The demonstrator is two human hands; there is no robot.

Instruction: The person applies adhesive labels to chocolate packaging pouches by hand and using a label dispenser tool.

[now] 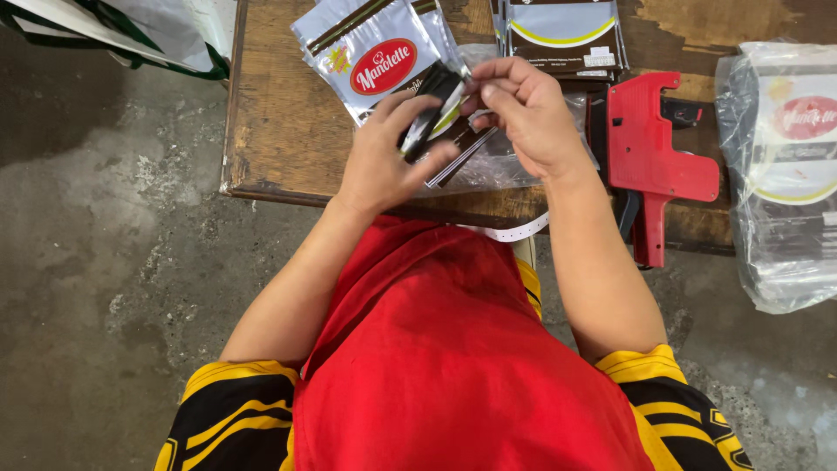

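Left hand (384, 157) grips a small stack of dark flat pouches (432, 118) above the near edge of the wooden worktop (279, 131); right hand (527, 109) pinches the stack's top corner, fingers curled, both wrists bent inward. Risk as judged: the slick pouches could fan out and slide from the loose grip. Red label gun (654, 148) lies just right, untouched.
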